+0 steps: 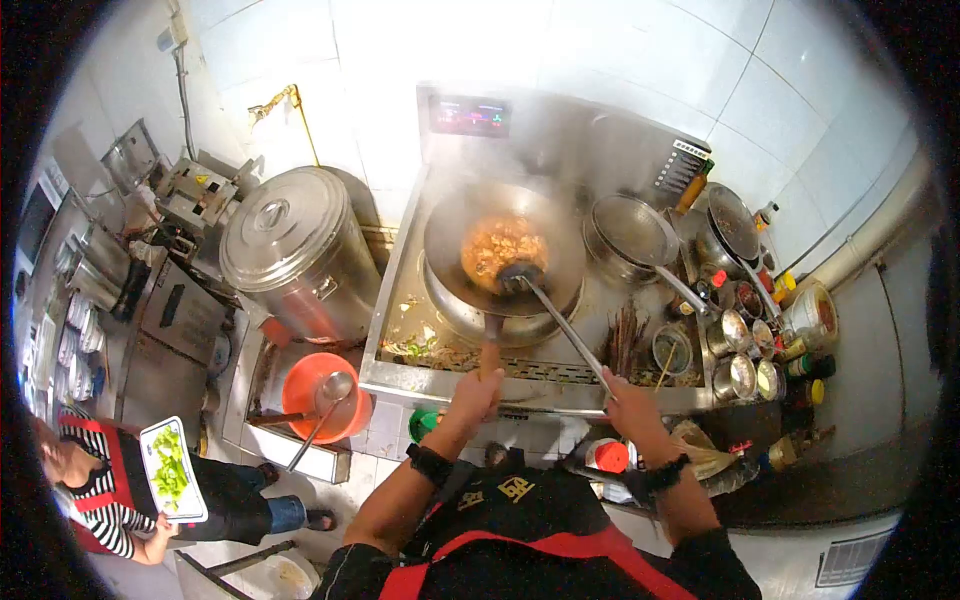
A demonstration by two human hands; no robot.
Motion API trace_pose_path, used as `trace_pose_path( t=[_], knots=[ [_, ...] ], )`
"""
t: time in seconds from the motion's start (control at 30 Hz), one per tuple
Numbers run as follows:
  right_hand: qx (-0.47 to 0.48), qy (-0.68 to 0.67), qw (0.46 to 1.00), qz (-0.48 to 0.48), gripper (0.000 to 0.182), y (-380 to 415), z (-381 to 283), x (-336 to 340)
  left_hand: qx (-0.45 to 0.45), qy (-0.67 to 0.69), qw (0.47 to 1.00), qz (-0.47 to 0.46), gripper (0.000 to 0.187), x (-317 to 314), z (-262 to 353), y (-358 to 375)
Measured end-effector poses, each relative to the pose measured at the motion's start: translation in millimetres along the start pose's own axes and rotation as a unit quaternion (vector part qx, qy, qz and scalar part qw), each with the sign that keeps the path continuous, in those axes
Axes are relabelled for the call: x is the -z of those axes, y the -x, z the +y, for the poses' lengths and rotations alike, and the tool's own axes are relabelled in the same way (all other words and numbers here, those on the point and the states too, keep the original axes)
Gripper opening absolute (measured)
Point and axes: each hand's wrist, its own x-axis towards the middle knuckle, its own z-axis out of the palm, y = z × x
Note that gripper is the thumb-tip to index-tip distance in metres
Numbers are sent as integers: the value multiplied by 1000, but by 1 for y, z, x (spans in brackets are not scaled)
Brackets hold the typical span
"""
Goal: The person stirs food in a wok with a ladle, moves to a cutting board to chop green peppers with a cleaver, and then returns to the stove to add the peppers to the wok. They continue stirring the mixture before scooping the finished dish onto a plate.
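Note:
My left hand [474,400] is wrapped round the wooden handle of a wok [555,235] on the burner. Steam rises from the wok, where orange-brown food in small pieces [500,245] lies in sauce. In my right hand [632,405] is the long metal handle of a ladle [560,318]. The dark bowl of that ladle rests in the food at its near right side. Both hands are closed on their handles near the stove's front edge.
Left of the stove [400,330] stands a big lidded steel pot [290,250]. An orange bucket [362,405] with a ladle sits below it. Strainers [630,230] and seasoning bowls [733,378] line the right. A co-worker at lower left holds a plate [150,480] of chopped greens.

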Motion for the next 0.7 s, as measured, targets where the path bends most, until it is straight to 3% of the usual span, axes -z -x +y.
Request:
trace_pose_path(
  t=[0.07, 0.13, 0.17, 0.27, 0.3, 0.37, 0.47, 0.57, 0.7],
  knots=[
    [3, -25, 999, 44, 62, -17, -16, -17, 0, -39, 999, -28, 29, 7, -15, -16],
    [-60, -192, 979, 32, 60, -35, -35, -20, -2, -18, 1000, -12, 29, 2, 1, 5],
    [-31, -271, 958, 84, 58, -41, -34, -32, 3, 5, 1000, 0, 29, -1, 9, 11],
    [-76, -249, 962, 78, 58, -55, -53, -12, 19, -11, 999, -35, 29, 9, 3, -4],
    [-72, -249, 963, 80, 58, -60, -54, -7, 21, -30, 999, 7, 30, 2, 6, 0],
    [-58, -187, 978, 65, 59, -61, -53, -4, 6, -4, 1000, -1, 30, 2, 5, 5],
    [-32, -95, 995, 0, 60, -35, -37, -12, -13, 11, 1000, -20, 32, 5, 1, 7],
    [25, -60, 998, 10, 61, 3, -10, -14, -2, 8, 1000, -23, 31, 13, 4, 2],
    [-5, -78, 997, -28, 63, 36, -20, 18, 20, 53, 998, 5, 31, 4, 16, 14]
  ],
)
